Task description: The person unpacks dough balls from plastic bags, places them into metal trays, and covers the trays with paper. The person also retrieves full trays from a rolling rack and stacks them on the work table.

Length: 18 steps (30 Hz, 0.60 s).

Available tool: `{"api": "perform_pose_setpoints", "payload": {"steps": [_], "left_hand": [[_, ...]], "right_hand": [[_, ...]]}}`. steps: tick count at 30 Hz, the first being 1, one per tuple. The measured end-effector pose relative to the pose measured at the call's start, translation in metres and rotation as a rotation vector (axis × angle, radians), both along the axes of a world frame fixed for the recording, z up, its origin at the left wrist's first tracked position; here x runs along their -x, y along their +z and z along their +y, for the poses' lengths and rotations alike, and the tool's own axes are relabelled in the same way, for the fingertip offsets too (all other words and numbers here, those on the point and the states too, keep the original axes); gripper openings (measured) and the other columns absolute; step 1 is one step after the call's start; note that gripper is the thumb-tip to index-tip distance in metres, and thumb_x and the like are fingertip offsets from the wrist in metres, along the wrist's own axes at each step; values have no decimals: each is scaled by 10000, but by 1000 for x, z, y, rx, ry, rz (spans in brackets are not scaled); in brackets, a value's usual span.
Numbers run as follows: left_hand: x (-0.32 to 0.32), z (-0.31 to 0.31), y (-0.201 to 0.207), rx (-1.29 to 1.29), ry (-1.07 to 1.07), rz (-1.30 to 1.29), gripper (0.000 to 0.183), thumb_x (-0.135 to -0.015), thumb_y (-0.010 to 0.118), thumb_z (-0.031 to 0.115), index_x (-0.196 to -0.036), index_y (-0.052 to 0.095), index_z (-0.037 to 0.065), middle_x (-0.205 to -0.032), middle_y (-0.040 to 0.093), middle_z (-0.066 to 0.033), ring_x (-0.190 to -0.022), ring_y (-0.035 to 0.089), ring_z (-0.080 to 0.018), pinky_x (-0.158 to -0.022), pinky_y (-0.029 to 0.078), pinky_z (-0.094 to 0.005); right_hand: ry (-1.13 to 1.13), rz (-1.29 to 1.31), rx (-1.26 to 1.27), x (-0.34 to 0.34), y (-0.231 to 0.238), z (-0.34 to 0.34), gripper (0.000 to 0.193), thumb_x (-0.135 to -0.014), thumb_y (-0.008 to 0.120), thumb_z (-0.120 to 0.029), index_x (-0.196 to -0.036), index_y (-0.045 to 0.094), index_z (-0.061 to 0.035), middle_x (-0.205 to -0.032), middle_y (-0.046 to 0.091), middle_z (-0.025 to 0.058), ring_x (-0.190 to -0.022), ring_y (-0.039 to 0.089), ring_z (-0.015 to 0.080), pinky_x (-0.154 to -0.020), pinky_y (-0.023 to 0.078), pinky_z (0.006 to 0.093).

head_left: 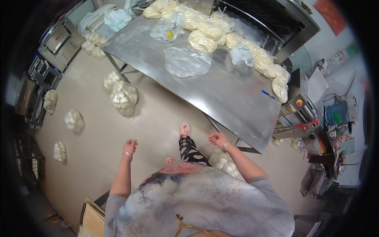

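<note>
My left hand (130,146) hangs over the floor, its fingers loosely curled with nothing in them. Near the front edge of a steel table (233,102), my right hand (218,140) is also curled, apart from the table and holding nothing visible. Clear bags of pale noodle-like strands (202,41) lie in a row along the table's far side. A flattened clear plastic bag (188,62) rests in the middle, and another crumpled bag (169,29) with a yellow mark lies behind it. A blue pen (269,94) is at the right end.
Bags of white round pieces (124,98) stand on the floor to the left, and one (223,161) sits close by my right leg. Machines (59,43) line the left wall. A control box with a red knob (299,103) adjoins the table's right end.
</note>
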<state>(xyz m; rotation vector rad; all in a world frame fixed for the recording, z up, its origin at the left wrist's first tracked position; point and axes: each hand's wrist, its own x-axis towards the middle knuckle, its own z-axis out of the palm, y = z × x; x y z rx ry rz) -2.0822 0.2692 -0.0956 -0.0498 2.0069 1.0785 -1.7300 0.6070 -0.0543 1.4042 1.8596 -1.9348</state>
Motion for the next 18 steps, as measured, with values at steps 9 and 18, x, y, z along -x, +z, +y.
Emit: {"api": "perform_pose_setpoints", "payload": {"steps": [9, 18], "left_hand": [[58, 277, 63, -345, -263, 76, 91, -812, 570, 95, -896, 596, 72, -806, 594, 4, -650, 487, -65, -585, 421, -205], [114, 505, 84, -354, -769, 422, 169, -759, 591, 73, -928, 583, 84, -971, 552, -59, -880, 554, -183, -693, 471, -282]], "right_hand": [[-105, 13, -393, 171, 7, 256, 139, -839, 488, -58, -876, 620, -36, -759, 635, 24, -704, 589, 102, -622, 457, 245], [-356, -300, -1150, 288, 34, 577, 608, -679, 681, -216, -1211, 434, -53, -1168, 468, 217, -1088, 452, 361, -924, 387, 395]]}}
